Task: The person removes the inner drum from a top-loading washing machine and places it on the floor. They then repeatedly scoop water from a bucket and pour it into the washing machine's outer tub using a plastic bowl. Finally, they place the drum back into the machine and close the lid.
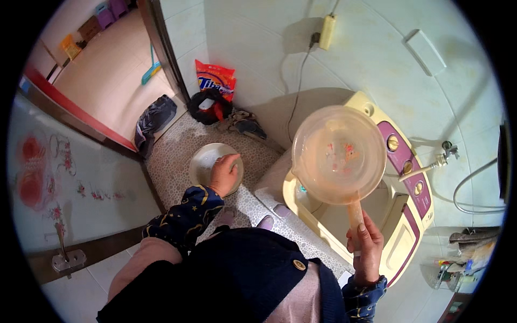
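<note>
My right hand [366, 247] grips the handle of a translucent plastic water ladle [338, 155]. The ladle's round bowl is over the open tub of a cream and purple washing machine [404, 258], covering part of it. Red printed marks show on the ladle's base. My left hand [225, 174] is over a pale round basin [198, 161] at the left, its fingers loosely curled. Whether it touches or holds anything there cannot be told. What lies in the basin is mostly hidden by the hand.
A detergent bag [216, 78], a black plastic bag [198, 109] and dark cloths [246, 125] lie by the wall. Another cloth [155, 121] is at the doorway, with a broom [151, 72] beyond. A tap [448, 149] and a power strip [327, 32] are on the wall.
</note>
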Action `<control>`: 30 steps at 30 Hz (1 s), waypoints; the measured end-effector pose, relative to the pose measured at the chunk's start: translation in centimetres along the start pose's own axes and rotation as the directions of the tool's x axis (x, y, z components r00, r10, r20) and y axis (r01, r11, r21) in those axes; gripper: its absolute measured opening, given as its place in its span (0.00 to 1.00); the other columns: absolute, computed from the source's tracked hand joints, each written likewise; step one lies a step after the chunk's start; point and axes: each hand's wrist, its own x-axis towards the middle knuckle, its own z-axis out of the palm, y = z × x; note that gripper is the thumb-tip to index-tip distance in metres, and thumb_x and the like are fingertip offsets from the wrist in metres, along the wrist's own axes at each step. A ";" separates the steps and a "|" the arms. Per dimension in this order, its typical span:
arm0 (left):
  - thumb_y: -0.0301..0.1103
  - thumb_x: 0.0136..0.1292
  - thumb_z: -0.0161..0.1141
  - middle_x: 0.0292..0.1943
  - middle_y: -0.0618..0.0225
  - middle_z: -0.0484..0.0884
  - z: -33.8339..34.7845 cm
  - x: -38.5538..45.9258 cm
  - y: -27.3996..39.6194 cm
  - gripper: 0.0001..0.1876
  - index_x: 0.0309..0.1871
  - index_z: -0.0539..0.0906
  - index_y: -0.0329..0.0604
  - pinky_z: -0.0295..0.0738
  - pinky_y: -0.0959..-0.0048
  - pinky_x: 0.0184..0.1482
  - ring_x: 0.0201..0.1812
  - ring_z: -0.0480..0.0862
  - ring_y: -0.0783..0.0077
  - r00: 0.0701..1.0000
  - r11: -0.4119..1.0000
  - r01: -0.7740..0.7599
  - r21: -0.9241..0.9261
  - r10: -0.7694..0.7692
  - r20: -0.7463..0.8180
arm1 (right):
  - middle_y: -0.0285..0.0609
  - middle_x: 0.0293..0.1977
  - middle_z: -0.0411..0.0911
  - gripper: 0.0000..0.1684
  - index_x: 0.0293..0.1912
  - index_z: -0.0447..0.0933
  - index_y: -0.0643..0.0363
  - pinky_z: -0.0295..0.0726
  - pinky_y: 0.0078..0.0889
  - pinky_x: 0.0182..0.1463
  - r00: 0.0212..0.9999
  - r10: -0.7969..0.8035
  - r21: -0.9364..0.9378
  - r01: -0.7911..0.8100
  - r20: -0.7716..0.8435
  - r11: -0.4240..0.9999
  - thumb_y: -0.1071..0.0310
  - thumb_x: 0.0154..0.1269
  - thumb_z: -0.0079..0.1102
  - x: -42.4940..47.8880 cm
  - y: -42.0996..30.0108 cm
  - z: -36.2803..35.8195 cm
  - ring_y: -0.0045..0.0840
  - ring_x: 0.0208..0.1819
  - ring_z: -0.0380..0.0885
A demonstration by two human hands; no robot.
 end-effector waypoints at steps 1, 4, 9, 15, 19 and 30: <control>0.24 0.58 0.60 0.50 0.57 0.82 -0.5 -0.6 -1.2 0.20 0.56 0.79 0.44 0.74 0.57 0.54 0.49 0.79 0.50 0.999 0.999 0.041 -0.014 -0.041 -0.010 | 0.36 0.28 0.76 0.28 0.66 0.68 0.63 0.65 0.16 0.23 1.000 -0.011 -0.027 0.012 0.025 1.000 0.64 0.71 0.58 0.1 -0.1 1.0 0.12 0.22 0.68; 0.26 0.61 0.60 0.49 0.57 0.82 -1.5 -2.5 -4.9 0.20 0.58 0.78 0.45 0.75 0.59 0.52 0.46 0.79 0.53 0.987 0.988 0.152 -0.021 -0.153 -0.038 | 0.34 0.28 0.76 0.27 0.67 0.68 0.62 0.65 0.15 0.24 0.993 -0.024 -0.089 0.034 0.117 0.995 0.65 0.71 0.57 1.1 -0.1 4.4 0.11 0.23 0.68; 0.26 0.62 0.60 0.48 0.58 0.81 -2.6 -4.3 -8.6 0.20 0.58 0.78 0.45 0.77 0.62 0.46 0.41 0.81 0.59 0.952 0.948 0.292 -0.127 -0.301 -0.056 | 0.34 0.31 0.79 0.28 0.66 0.69 0.62 0.68 0.14 0.25 0.967 -0.073 -0.308 0.150 0.245 0.939 0.63 0.71 0.60 3.9 3.1 10.1 0.11 0.23 0.69; 0.26 0.62 0.60 0.45 0.60 0.83 -3.7 -5.8 -9.8 0.19 0.57 0.79 0.44 0.77 0.66 0.44 0.36 0.80 0.63 0.930 0.929 0.326 -0.176 -0.349 -0.119 | 0.52 0.40 0.83 0.27 0.63 0.70 0.64 0.79 0.37 0.40 0.817 -0.395 -0.533 0.574 0.419 0.621 0.69 0.66 0.61 8.1 9.2 14.7 0.36 0.36 0.83; 0.25 0.66 0.58 0.46 0.64 0.83 -4.5 -6.7 -10.9 0.18 0.59 0.78 0.44 0.76 0.74 0.46 0.41 0.81 0.73 0.903 0.886 0.404 -0.226 -0.426 -0.053 | 0.59 0.39 0.81 0.27 0.61 0.71 0.62 0.80 0.45 0.41 0.745 -0.446 -0.617 0.664 0.497 0.422 0.70 0.63 0.62 8.2 9.4 17.6 0.51 0.39 0.81; 0.25 0.62 0.59 0.40 0.59 0.84 -4.1 -6.1 -13.5 0.16 0.54 0.79 0.42 0.77 0.67 0.43 0.40 0.83 0.63 0.903 0.917 0.309 -0.252 -0.366 -0.225 | 0.47 0.34 0.77 0.32 0.62 0.73 0.55 0.80 0.41 0.33 0.435 -0.551 -0.564 0.822 0.712 -0.081 0.69 0.56 0.69 6.9 11.1 18.4 0.40 0.29 0.79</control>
